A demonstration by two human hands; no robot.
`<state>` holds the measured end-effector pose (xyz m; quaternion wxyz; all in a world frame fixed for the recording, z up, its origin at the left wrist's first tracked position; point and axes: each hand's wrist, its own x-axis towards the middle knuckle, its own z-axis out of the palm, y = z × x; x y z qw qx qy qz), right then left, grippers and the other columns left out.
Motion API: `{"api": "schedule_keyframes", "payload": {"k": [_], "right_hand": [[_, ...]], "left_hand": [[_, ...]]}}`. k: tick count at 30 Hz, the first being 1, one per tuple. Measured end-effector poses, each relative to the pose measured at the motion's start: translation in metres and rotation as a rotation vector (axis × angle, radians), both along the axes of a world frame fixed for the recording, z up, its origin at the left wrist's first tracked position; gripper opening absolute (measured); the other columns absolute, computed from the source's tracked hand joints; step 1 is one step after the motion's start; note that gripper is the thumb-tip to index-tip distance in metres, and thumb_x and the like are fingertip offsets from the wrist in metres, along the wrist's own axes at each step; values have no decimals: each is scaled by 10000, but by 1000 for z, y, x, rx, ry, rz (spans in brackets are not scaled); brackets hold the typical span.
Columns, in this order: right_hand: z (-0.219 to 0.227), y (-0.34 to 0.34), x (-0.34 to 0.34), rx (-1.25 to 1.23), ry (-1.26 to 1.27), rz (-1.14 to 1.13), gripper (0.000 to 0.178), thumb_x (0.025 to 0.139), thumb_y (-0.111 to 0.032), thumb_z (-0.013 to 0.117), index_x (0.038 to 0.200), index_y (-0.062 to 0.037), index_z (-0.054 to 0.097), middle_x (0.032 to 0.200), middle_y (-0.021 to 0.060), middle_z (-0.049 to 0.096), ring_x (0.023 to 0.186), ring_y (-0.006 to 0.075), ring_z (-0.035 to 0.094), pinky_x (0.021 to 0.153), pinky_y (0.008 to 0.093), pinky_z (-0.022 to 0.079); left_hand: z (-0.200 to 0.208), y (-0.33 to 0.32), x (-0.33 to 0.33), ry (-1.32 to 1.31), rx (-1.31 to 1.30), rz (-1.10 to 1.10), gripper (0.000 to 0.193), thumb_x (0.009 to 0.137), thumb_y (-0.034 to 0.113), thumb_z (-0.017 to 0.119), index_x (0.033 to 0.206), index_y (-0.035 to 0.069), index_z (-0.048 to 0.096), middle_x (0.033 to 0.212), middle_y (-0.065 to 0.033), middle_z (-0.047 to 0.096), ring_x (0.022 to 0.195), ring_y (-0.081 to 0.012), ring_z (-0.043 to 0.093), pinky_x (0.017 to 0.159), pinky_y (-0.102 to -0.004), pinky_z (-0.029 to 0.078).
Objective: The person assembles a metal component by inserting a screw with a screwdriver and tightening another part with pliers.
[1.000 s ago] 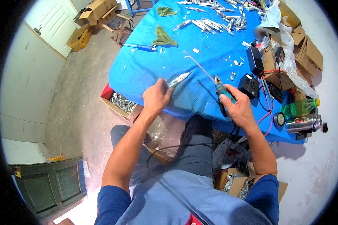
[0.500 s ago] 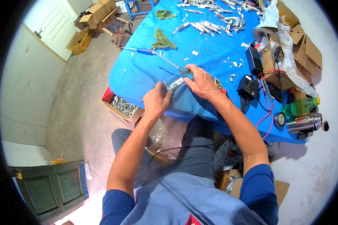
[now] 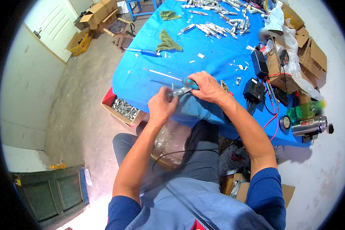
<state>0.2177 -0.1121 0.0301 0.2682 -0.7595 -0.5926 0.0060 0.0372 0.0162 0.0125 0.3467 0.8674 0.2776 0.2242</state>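
Hands have come together over the near part of the blue-covered desk [image 3: 136, 78], where half a second ago the screwdriver [image 3: 189, 82] slanted more steeply away; its shaft now lies flatter and lower, with the tip toward the left. A second ago the right hand [image 3: 209, 88] was well apart from the left hand [image 3: 163, 105]; now the two nearly meet at the silver piece [image 3: 182, 91], which sits between them, just above the cloth. Left fingers are closed on the near end of the piece, though blur hides the exact grip. Right fingers are wrapped round the screwdriver's handle and reach the far end of the piece; whether they pinch it too, I cannot tell. Since the tip points away from the piece, I judge that the change makes this a moment of handling by the fingers, with the screwdriver merely kept in the palm. Pliers [image 3: 224, 85] lie just beyond the right wrist, partly hidden. Farther off on the cloth are a blue screwdriver [image 3: 148, 52], a green rag [image 3: 167, 42] and a pile of similar pieces [image 3: 212, 30], none of them touched.
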Motion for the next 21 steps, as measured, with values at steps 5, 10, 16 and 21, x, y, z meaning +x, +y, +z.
{"api": "schedule_keyframes", "payload": {"k": [5,10,16,21], "right_hand": [[4,-4,-18,34,-14,7,336,734,-113,696,1047,-40,595,972,151,635,922,365,578,817,451,467],[10,-22,-36,116,-23,-61,322,728,-73,700,1026,-31,585,944,159,622,909,371,572,795,455,460],[14,-34,-93,242,151,-534,317,766,-93,696,1040,7,571,966,222,618,940,418,575,817,485,458],[4,-17,-146,424,462,-748,312,779,-91,687,1043,29,572,975,251,632,926,450,595,806,500,473]], "left_hand": [[-1,-1,-8,-47,-85,13,288,781,168,726,1007,19,628,622,-48,551,564,-159,533,559,-328,446],[-2,-1,-7,-107,-181,26,276,805,180,706,1012,11,635,637,-47,555,581,-141,529,567,-318,446],[8,-9,-8,-95,-201,38,330,856,287,684,1013,-1,644,695,-76,604,629,-151,561,589,-309,452],[-1,-23,-12,-135,-307,-39,424,913,395,621,954,-26,641,742,-112,632,678,-184,583,627,-332,461]]}}
